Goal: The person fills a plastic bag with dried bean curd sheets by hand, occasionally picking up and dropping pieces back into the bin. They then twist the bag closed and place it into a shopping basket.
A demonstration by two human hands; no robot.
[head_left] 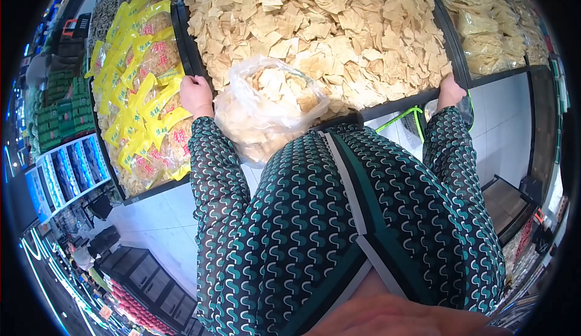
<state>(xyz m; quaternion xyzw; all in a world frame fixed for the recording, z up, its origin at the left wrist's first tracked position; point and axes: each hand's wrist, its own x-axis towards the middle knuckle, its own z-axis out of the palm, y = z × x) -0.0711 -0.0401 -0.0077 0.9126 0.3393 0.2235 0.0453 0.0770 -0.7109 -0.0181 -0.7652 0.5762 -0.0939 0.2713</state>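
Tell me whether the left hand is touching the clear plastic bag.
Apart. The head view shows the left hand gripping the bin's dark rim, with a strip of that rim visible between it and the plastic bag.

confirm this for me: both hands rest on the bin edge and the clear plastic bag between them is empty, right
Not quite. In the head view the left hand and right hand do rest on the bin edge, but the clear plastic bag holds pale dried pieces.
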